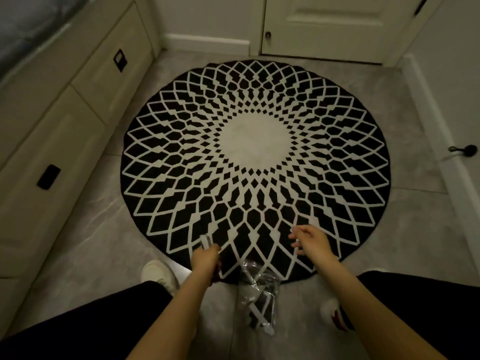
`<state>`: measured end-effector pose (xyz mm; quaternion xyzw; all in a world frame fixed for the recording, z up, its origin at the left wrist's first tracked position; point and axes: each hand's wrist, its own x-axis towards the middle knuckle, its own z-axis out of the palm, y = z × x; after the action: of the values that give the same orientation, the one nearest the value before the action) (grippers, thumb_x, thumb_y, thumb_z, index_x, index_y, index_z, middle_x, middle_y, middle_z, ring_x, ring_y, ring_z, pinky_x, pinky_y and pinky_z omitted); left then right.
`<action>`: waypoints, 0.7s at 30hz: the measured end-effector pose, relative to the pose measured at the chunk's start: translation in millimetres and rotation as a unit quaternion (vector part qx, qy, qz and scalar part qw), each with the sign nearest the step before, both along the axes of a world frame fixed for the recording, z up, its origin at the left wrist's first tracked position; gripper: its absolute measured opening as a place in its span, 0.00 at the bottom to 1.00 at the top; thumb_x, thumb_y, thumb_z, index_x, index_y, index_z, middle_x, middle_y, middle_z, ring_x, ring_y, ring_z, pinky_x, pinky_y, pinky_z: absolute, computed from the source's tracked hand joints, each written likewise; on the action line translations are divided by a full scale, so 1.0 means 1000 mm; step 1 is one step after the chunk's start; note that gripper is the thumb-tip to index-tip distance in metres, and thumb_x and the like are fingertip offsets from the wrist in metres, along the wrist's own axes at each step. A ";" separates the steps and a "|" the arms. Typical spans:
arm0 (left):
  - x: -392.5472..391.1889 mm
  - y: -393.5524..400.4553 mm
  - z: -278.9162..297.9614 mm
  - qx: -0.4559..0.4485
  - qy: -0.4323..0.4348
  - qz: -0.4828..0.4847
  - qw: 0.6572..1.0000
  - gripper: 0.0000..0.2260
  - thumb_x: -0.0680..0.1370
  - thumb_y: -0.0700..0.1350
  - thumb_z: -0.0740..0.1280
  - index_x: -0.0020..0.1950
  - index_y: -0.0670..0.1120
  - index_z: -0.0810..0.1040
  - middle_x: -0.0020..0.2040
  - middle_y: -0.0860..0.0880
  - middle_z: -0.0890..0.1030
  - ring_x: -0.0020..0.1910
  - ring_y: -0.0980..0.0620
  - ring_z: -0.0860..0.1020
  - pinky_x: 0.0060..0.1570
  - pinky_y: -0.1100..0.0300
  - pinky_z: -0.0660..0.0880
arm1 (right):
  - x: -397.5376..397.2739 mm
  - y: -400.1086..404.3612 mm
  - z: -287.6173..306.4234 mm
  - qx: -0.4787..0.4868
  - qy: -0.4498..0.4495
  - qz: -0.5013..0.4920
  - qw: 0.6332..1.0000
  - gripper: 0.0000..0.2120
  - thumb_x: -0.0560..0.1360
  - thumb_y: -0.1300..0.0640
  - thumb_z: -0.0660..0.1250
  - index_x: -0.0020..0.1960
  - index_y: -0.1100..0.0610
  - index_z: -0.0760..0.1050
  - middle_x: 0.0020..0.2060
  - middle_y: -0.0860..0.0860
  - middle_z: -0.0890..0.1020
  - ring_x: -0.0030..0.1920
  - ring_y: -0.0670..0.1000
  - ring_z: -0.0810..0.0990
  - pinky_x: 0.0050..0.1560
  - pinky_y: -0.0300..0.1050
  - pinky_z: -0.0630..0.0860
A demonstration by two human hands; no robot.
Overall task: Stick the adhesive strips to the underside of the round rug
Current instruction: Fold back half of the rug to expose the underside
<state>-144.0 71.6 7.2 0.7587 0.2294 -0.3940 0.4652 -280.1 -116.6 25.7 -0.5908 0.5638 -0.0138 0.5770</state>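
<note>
One round rug (255, 165), patterned pile, white strips (205, 241)

Dim, warm light over a grey marbled tile floor (78, 245). Along the left runs a cream cabinet (52, 126) with panelled drawers, each with a dark recessed pull (48, 176). At the far side, a white door (330, 27) with a small knob (268, 35), white baseboard (207, 44) beside it. On the right, a pale wall (454, 61) and a black doorstop (466, 149) low against it.

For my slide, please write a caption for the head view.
Left hand holds white adhesive strips over the pattern-up round rug; right hand hovers empty.
</note>
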 end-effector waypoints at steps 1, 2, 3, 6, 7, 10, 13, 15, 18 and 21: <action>0.002 0.002 -0.010 0.005 0.017 0.014 1.000 0.06 0.79 0.43 0.61 0.45 0.42 0.74 0.35 0.45 0.74 0.32 0.49 0.72 0.35 0.56 0.71 | -0.005 -0.002 -0.015 0.018 0.025 -0.006 1.000 0.05 0.78 0.56 0.62 0.51 0.55 0.75 0.46 0.53 0.80 0.45 0.51 0.79 0.46 0.45 0.78; 0.004 0.003 -0.023 0.008 0.035 0.024 0.999 0.09 0.80 0.43 0.59 0.44 0.41 0.74 0.35 0.44 0.75 0.31 0.49 0.71 0.35 0.56 0.70 | -0.009 -0.005 -0.032 0.037 0.051 -0.012 0.998 0.06 0.78 0.57 0.62 0.51 0.57 0.75 0.46 0.54 0.79 0.46 0.52 0.79 0.47 0.47 0.78; 0.006 0.005 -0.034 0.011 0.047 0.037 0.998 0.10 0.80 0.43 0.58 0.45 0.40 0.75 0.35 0.44 0.76 0.31 0.49 0.71 0.34 0.57 0.69 | -0.015 -0.006 -0.045 0.054 0.077 -0.017 0.995 0.06 0.78 0.57 0.61 0.51 0.58 0.75 0.46 0.56 0.79 0.47 0.54 0.78 0.50 0.49 0.77; 0.012 0.010 -0.067 0.021 0.086 0.130 0.988 0.12 0.81 0.45 0.56 0.52 0.39 0.75 0.43 0.42 0.78 0.33 0.49 0.73 0.33 0.55 0.70 | -0.030 -0.010 -0.086 0.106 0.140 -0.032 0.984 0.06 0.78 0.59 0.61 0.51 0.61 0.74 0.45 0.57 0.76 0.50 0.58 0.76 0.57 0.54 0.75; 0.013 0.012 -0.075 0.017 0.102 0.169 0.980 0.12 0.82 0.46 0.57 0.57 0.40 0.74 0.48 0.42 0.78 0.37 0.48 0.75 0.35 0.55 0.73 | -0.036 -0.010 -0.094 0.123 0.151 -0.049 0.980 0.05 0.78 0.59 0.62 0.50 0.61 0.74 0.46 0.57 0.76 0.51 0.58 0.76 0.59 0.55 0.74; 0.017 0.018 -0.090 0.010 0.152 0.247 0.957 0.15 0.82 0.45 0.57 0.67 0.41 0.69 0.55 0.40 0.76 0.53 0.41 0.76 0.51 0.47 0.75 | -0.049 -0.009 -0.120 0.152 0.180 -0.096 0.967 0.09 0.77 0.60 0.63 0.55 0.64 0.74 0.52 0.61 0.77 0.52 0.60 0.75 0.59 0.56 0.73; 0.022 0.021 -0.100 0.032 0.162 0.246 0.955 0.19 0.80 0.45 0.60 0.70 0.41 0.66 0.60 0.38 0.74 0.59 0.38 0.73 0.60 0.44 0.70 | -0.050 -0.006 -0.139 0.189 0.191 -0.158 0.950 0.20 0.77 0.61 0.65 0.66 0.68 0.67 0.55 0.62 0.74 0.55 0.63 0.73 0.61 0.56 0.71; 0.024 0.019 -0.101 0.025 0.177 0.255 0.950 0.20 0.80 0.44 0.62 0.71 0.42 0.65 0.67 0.38 0.70 0.65 0.36 0.69 0.62 0.42 0.68 | -0.048 -0.003 -0.147 0.201 0.188 -0.200 0.940 0.27 0.75 0.60 0.68 0.70 0.66 0.63 0.64 0.64 0.71 0.62 0.65 0.71 0.65 0.60 0.69; 0.027 0.019 -0.108 -0.003 0.198 0.281 0.939 0.19 0.79 0.43 0.63 0.70 0.43 0.67 0.67 0.39 0.71 0.65 0.37 0.70 0.62 0.42 0.68 | -0.043 -0.002 -0.154 0.217 0.173 -0.251 0.927 0.31 0.74 0.60 0.68 0.72 0.63 0.60 0.67 0.64 0.68 0.65 0.66 0.69 0.64 0.59 0.68; 0.027 0.024 -0.117 -0.019 0.197 0.298 0.934 0.19 0.77 0.40 0.64 0.68 0.43 0.68 0.65 0.40 0.72 0.63 0.38 0.72 0.61 0.42 0.70 | -0.044 -0.004 -0.162 0.243 0.144 -0.319 0.904 0.29 0.75 0.61 0.67 0.72 0.64 0.59 0.68 0.63 0.67 0.67 0.64 0.67 0.66 0.57 0.66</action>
<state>-117.1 96.0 -109.4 0.5530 0.5248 -0.3833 0.5214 -324.0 -120.8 -136.1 -0.2158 0.7852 0.0259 0.5798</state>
